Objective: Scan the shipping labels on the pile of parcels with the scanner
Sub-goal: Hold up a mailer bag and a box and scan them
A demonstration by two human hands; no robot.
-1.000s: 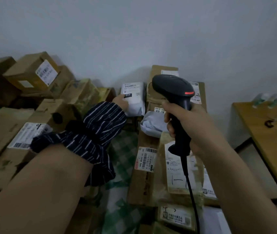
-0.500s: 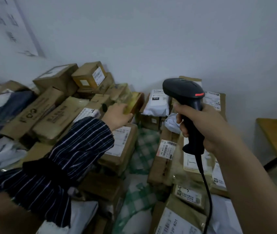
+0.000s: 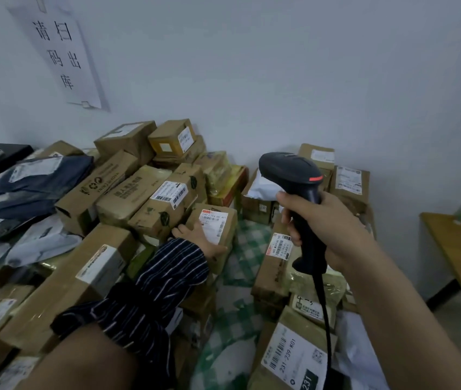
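Observation:
A pile of brown cardboard parcels with white shipping labels fills the floor against the wall. My right hand (image 3: 327, 229) grips the handle of a black corded scanner (image 3: 294, 175), held upright at centre right, its head pointing left over the pile. My left hand (image 3: 199, 239), in a striped sleeve, holds a small brown box (image 3: 223, 220) at the middle of the pile, fingers on its near end. A white label with barcodes (image 3: 213, 225) faces up on that box.
Dark and white plastic mailers (image 3: 32, 187) lie at the left. A long box (image 3: 275, 263) and a labelled parcel (image 3: 294, 358) lie under the scanner cable on a green checked cloth (image 3: 240, 277). A wooden table (image 3: 460, 254) stands at the right. A paper sign (image 3: 57, 52) hangs on the wall.
The view has swung left and up. My left hand has left the white bag at the back, passed the yellow-green box and come down onto the small labelled box. The scanner stays gripped.

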